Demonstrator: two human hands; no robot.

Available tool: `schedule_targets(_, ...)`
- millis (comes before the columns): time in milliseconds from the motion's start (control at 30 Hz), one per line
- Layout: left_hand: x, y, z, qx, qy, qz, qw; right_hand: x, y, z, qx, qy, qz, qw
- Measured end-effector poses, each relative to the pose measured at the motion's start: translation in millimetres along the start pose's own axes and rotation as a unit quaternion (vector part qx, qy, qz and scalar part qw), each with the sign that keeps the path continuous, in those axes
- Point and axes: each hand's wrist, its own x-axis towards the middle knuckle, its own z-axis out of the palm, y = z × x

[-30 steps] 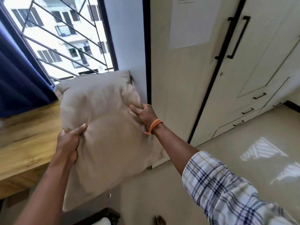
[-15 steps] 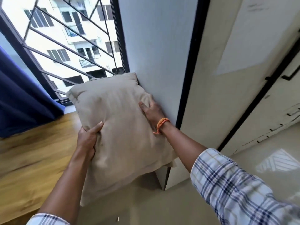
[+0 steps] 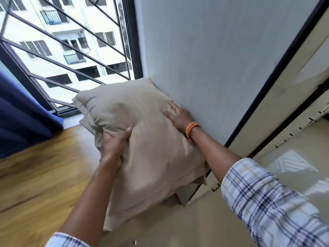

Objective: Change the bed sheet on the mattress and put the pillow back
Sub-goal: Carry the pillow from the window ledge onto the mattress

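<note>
STEP: park pillow | Soft beige fabric pillow (image 3: 151,139): held over wooden counter (image 3: 44,175), beside grey wall (image 3: 204,59) | left hand (image 3: 114,148), right hand (image 3: 179,116): each gripping a pillow edge | ADVICE: lower flat, away from counter's edge.

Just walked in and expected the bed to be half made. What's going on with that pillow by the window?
A person holds a beige pillow in both hands, beside the white wall and over a wooden surface below the window. The left hand grips its near edge; the right hand lies against its wall side. No mattress or sheet is in view.
</note>
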Motion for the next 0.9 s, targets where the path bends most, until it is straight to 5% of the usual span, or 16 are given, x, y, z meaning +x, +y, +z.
schedule_targets(100,-1.7,-45.4,-17.2,0.117,0.064,-0.039,0.990,-21.3,21.1,26.8,-0.077,0.007,0.046,0.996)
schedule_targets(367,-61.7,-36.7,-11.8,0.238,0.141,-0.058,0.959,-73.9,15.3,27.8,-0.108,0.093,0.047,0.989)
schedule_targets(467,-98.9,-32.3,6.1,0.350,0.169,0.026,0.921,-106.4,19.6,24.6,-0.114,0.085,0.047,0.989)
schedule_targets(600,-157.8,-52.2,41.2,0.464,0.092,0.157,0.867,-163.5,46.8,20.9,-0.122,0.040,0.059,0.990)
schedule_targets(767,-255.1,-79.8,93.4,0.544,-0.057,0.176,0.819,-259.7,111.7,0.8,-0.119,0.017,0.032,0.992)
schedule_targets(900,-357.1,-109.9,141.4,0.471,-0.192,0.159,0.846,-357.4,191.5,-39.7,-0.070,0.036,0.125,0.989)
